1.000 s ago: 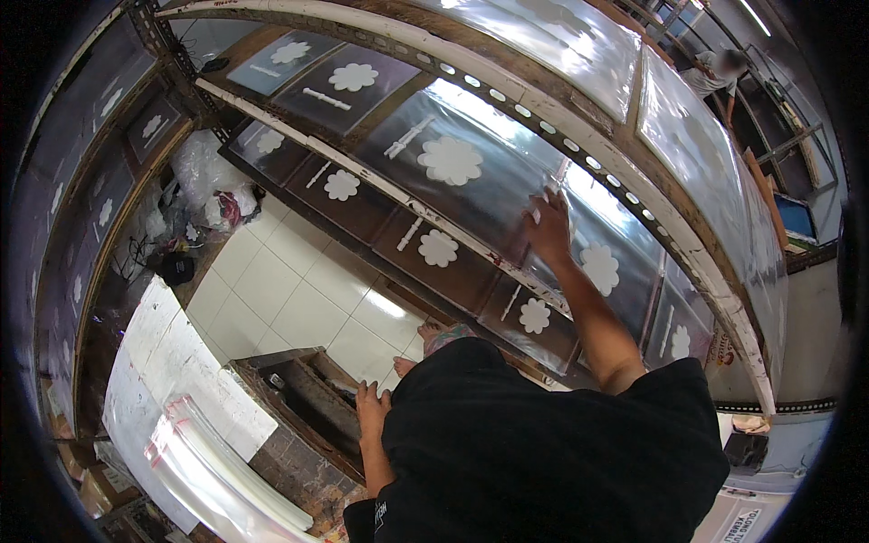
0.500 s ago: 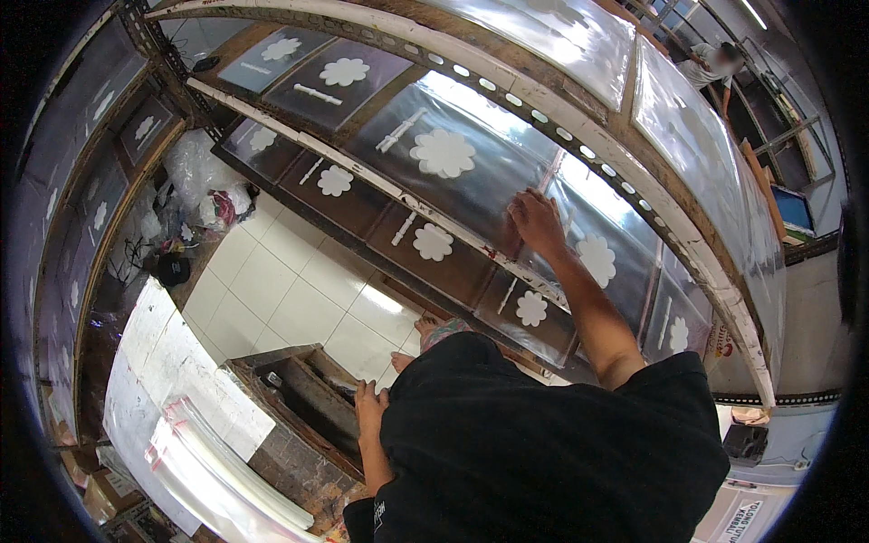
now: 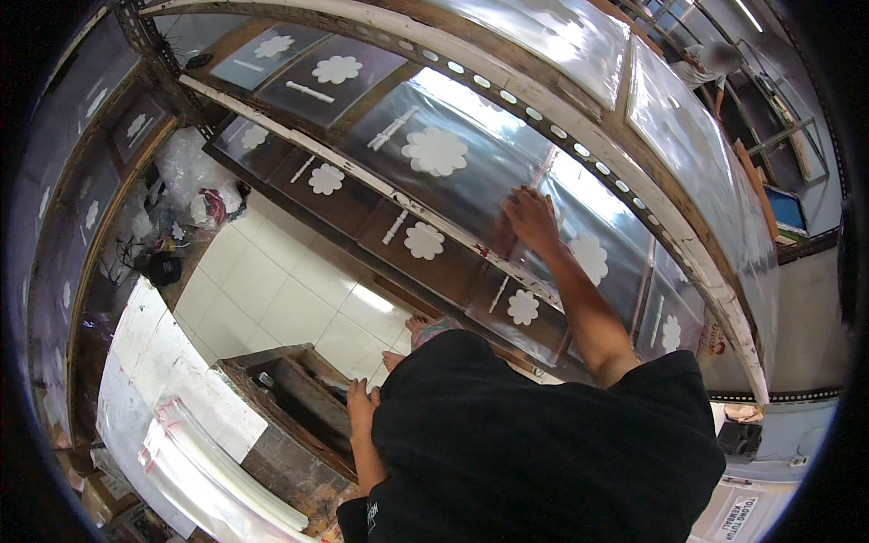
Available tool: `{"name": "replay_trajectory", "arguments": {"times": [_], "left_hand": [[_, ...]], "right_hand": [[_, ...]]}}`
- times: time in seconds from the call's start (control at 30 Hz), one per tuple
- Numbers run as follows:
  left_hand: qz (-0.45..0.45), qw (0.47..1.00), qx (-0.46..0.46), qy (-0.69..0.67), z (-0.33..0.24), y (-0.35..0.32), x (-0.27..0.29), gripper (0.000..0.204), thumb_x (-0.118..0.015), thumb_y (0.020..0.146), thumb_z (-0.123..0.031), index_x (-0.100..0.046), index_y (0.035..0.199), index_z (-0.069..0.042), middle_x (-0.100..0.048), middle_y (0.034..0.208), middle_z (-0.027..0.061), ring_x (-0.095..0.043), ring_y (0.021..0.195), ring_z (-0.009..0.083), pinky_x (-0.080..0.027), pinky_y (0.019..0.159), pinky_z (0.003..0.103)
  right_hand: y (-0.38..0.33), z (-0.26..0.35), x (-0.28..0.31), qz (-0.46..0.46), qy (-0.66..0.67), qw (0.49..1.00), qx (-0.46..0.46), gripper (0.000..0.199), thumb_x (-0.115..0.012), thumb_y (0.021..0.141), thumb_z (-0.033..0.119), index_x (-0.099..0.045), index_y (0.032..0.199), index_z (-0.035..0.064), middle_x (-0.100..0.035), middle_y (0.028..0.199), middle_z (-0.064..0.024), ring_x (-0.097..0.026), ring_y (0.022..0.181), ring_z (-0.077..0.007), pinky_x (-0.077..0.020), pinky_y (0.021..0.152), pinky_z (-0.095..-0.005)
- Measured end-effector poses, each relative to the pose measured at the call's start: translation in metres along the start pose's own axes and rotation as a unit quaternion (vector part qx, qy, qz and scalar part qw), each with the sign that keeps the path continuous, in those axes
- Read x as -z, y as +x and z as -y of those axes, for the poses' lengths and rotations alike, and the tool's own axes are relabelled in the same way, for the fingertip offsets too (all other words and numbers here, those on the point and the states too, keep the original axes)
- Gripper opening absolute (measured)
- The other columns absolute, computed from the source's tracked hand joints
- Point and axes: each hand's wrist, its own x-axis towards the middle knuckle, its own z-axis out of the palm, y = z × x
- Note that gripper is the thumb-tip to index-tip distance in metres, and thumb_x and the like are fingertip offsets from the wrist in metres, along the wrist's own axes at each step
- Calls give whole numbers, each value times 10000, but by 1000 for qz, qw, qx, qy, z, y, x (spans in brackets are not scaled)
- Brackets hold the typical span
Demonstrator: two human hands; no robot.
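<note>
On a shelf ahead lie stacks of clear plastic bags (image 3: 385, 145), printed with white scalloped flower shapes and white bars. My right hand (image 3: 531, 219) reaches out over them and rests on the plastic, near a reddish seam between two stacks. Its fingers are slightly bent and apart. Lower down, my left hand (image 3: 362, 403) lies at the edge of an open wooden compartment (image 3: 299, 385) in the workbench, with its fingers apart. Nothing shows in that hand.
A perforated metal shelf rail (image 3: 507, 95) curves above my right arm, bearing more shiny plastic. To the left, a white-topped bench (image 3: 145, 335) carries a stack of clear sleeves (image 3: 217, 471). Bundled plastic (image 3: 195, 167) lies beside the tiled floor (image 3: 290, 281). Another person (image 3: 701, 68) is at far right.
The whole view has shifted slightly, so the shelves sit a little further left. My right hand stays on the plastic bags and my left hand stays by the wooden compartment.
</note>
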Motion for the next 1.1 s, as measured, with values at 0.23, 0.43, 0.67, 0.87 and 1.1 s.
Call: {"name": "replay_trajectory", "arguments": {"times": [0.23,0.43,0.67,0.87,1.1], "left_hand": [[-4,1000,-5,-27,1,7,4,462,-637,913,-216,-580,1268,74,-501,1374,324,-486,1261,485,-412,1058,497],[-7,999,2,-52,-11,8,12,450,-626,920,-203,-578,1263,85,-496,1379,330,-492,1259,482,-394,1077,490],[-5,997,12,-77,-5,2,12,443,-638,918,-220,-594,1258,61,-516,1359,331,-483,1272,479,-387,1085,494],[-56,995,23,-82,-14,1,24,447,-642,915,-225,-596,1258,58,-530,1350,320,-488,1273,469,-382,1087,493],[-56,993,43,-97,-4,19,25,438,-630,919,-237,-606,1253,46,-545,1331,308,-506,1256,452,-389,1081,486]], "right_hand": [[9,39,6,-86,112,987,79,330,-642,941,238,-644,1211,49,-634,1272,-186,-562,1225,-377,-362,1106,-489],[8,61,6,-43,119,986,110,330,-631,945,231,-634,1221,51,-605,1315,-178,-544,1251,-365,-324,1143,-506],[11,87,4,-10,125,982,143,347,-639,937,243,-630,1233,60,-604,1307,-172,-524,1267,-363,-331,1139,-511],[19,54,7,-26,19,996,88,325,-663,909,260,-659,1160,52,-629,1231,-167,-561,1171,-380,-427,1030,-472],[26,21,0,60,-6,991,119,228,-630,922,229,-673,1030,32,-668,979,-174,-611,1027,-376,-459,923,-485]]}}
